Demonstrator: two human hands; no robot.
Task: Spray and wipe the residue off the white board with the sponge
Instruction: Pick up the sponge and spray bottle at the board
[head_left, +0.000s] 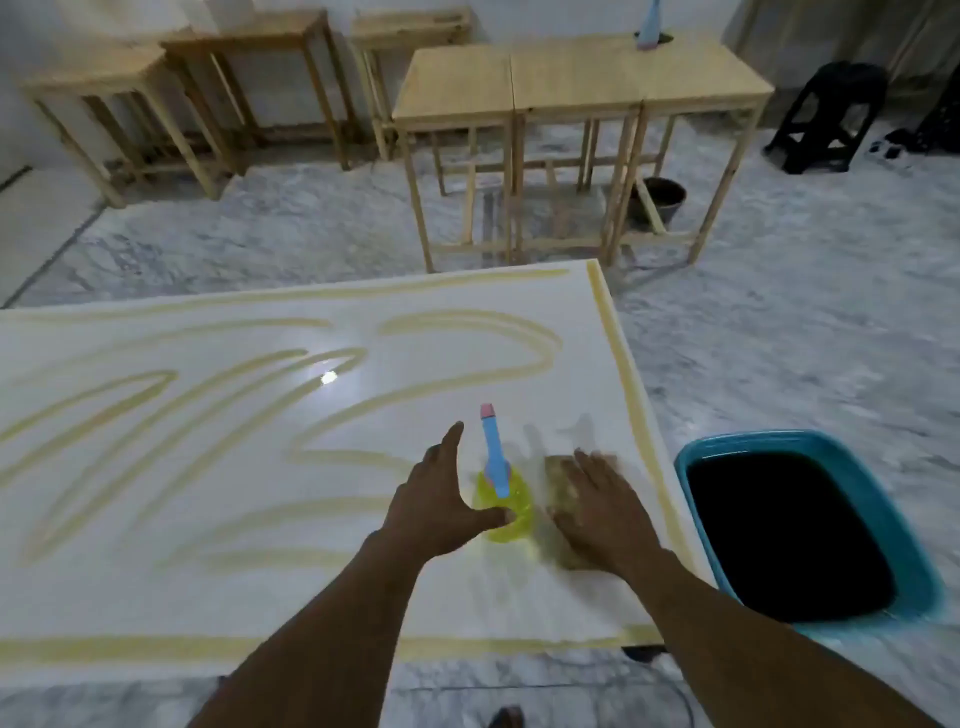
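Note:
A white board (208, 457) lies flat before me, covered in wavy yellowish residue streaks (322, 447). A spray bottle (503, 493) with a yellow body and a blue and pink nozzle stands near the board's right end. My left hand (441, 499) is spread just left of the bottle, thumb tip touching its body, fingers straight. My right hand (597, 509) presses flat on a brownish sponge (558, 478) right of the bottle; the hand hides most of the sponge.
A teal tub (696, 457) of dark liquid sits on the floor right of the board. Beyond the board stand several wooden tables (571, 78), one holding another spray bottle (648, 26). A black stool (826, 114) and a dark bucket (660, 200) are farther back.

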